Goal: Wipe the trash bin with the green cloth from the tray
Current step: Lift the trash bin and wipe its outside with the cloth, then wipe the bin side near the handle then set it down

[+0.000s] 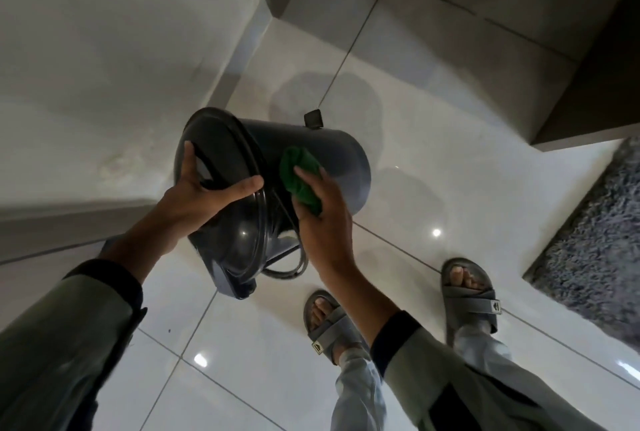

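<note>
While the right hand (320, 214) presses the bunched green cloth (299, 176) flat against the side of the dark trash bin (341, 156), the left hand (204, 193) grips its rim, holding it tilted above the tiled floor (242, 344).

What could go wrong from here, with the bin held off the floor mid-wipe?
1. The left hand alone carries the tilted trash bin by its rim; pressure from wiping could twist it loose over the sandalled feet.
2. The open lid hangs below and might swing.
3. The right hand presses the green cloth against a smooth wall, where it could slip.
</note>
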